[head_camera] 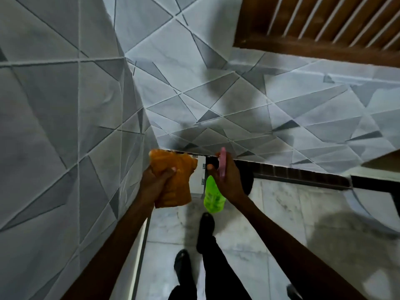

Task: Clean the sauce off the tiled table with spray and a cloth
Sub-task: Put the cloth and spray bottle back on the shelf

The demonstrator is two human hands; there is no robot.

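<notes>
Left hand [154, 185] was curled tight round a bunched orange cloth [174, 167], thumb pressed across the front of it; the cloth stuck out above the fist and hung loose below it. Right hand [230, 180] gripped the neck of a green spray bottle [213, 198], the fingers wrapped round it. The pink spray head [222, 161] rose above the knuckles and the green body hung below the palm. Both hands were held out in front at about the same height, near each other but apart, with neither the cloth nor the bottle resting on anything.

Below them lay a pale marbled floor [281, 213], with two dark shoes [206, 221] and black trousers [216, 269] on it, one foot ahead of the other. A grey tiled wall [54, 105] with a pattern of triangles rose close on the left and carried on ahead and to the right. A dark strip [298, 173] ran along its foot. A brown slatted wooden panel [324, 22] filled the top right corner.
</notes>
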